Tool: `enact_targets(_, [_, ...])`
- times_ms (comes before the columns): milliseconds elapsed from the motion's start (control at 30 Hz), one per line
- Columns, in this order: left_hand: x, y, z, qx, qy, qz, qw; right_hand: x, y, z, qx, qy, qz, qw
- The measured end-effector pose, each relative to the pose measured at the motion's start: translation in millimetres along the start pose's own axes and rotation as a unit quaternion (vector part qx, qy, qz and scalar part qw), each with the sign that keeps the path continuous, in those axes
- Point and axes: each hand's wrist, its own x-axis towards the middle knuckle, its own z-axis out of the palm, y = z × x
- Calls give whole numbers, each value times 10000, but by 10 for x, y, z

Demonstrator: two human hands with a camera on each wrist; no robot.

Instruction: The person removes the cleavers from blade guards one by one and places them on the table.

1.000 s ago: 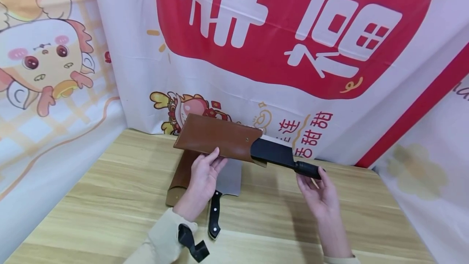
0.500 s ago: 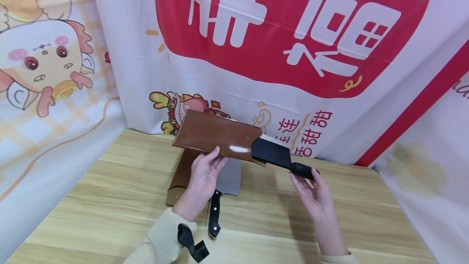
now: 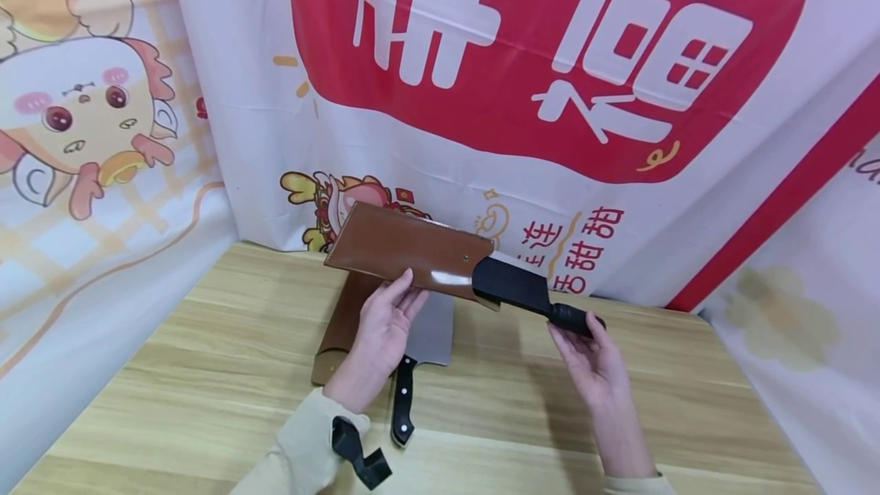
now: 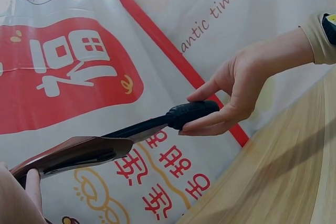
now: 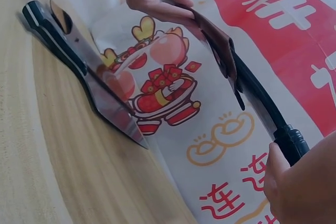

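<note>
Left-hand grip (image 3: 383,333) pinching the lower edge of a brown sheath (image 3: 406,252), thumb in front and fingers behind; right-hand grip (image 3: 596,367) holding the black handle end of a dark cleaver (image 3: 512,286) between thumb and fingers. Cleaver partly in the sheath, dark blade showing between sheath mouth and handle, the pair raised above the wood-grain worktop (image 3: 206,373), handle end tilted lower. Beneath, on the worktop, a second sheath (image 3: 344,331) and a riveted-handle cleaver (image 3: 402,403), their overlap partly hidden by the left hand.
</note>
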Motion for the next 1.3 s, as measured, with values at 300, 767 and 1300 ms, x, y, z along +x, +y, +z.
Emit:
enact_targets(300, [21,-10,-25,56,44,6,10000,-21,-42,31,-60,-108,-192,9997])
enact_targets(767, [29,26,-43,215,67,124,9997,-63,-188,56,225,-134,-193,9995])
enact_targets(1300, [57,77,-54,482,51,374,9981,-83,-371,5,801,57,-193,9966])
